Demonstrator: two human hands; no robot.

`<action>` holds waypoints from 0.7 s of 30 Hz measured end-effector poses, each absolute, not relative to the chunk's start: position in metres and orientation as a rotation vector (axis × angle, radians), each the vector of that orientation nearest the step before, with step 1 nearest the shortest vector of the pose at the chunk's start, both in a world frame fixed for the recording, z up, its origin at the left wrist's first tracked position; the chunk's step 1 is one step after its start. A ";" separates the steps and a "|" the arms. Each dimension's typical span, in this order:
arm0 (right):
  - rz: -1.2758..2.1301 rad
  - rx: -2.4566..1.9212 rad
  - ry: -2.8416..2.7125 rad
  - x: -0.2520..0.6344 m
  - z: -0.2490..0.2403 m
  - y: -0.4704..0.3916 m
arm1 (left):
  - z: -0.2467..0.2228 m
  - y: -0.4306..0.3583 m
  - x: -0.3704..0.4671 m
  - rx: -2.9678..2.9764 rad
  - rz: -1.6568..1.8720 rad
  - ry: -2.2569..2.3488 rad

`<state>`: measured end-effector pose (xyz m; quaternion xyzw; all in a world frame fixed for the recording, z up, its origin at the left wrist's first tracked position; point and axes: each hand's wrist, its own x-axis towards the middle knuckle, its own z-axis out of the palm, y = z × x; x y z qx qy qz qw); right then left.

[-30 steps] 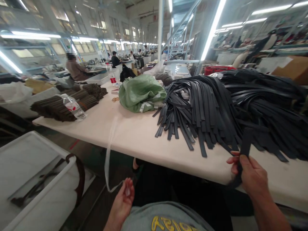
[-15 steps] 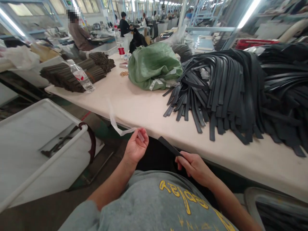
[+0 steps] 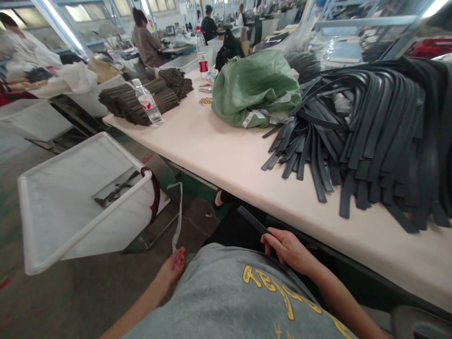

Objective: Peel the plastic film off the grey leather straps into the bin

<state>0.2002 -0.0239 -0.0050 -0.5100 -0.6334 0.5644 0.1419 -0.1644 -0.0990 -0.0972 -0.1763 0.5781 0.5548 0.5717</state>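
Note:
My left hand (image 3: 173, 266) is low beside my body, its fingers closed on one end of a thin whitish strip (image 3: 180, 212) that trails upward over the floor. In my right hand (image 3: 285, 247), near the table's front edge, is the end of a flat black strap (image 3: 251, 220), pinched between thumb and fingers. The strap's free end points up and left, over my lap. A large pile of black straps (image 3: 381, 127) lies on the right part of the pale table (image 3: 219, 150).
A green sack (image 3: 252, 92) sits at mid-table. Bundled dark strips (image 3: 122, 101) and a water bottle (image 3: 147, 104) are at the table's left end. A white bin (image 3: 77, 188) stands at left on the floor. People sit farther back.
My left hand has moved down and left, away from the table edge, with the whitish strip. My right hand still holds the strap. The view has turned left.

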 end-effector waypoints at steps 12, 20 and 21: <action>1.440 -1.508 -1.697 0.212 0.014 -0.032 | 0.015 0.040 -0.023 -0.281 1.215 0.751; 1.201 -1.580 -1.750 0.222 0.031 -0.049 | 0.032 0.049 0.022 -0.260 1.149 0.727; 1.180 -1.577 -1.779 0.221 0.031 -0.050 | 0.033 0.050 0.024 -0.261 1.166 0.741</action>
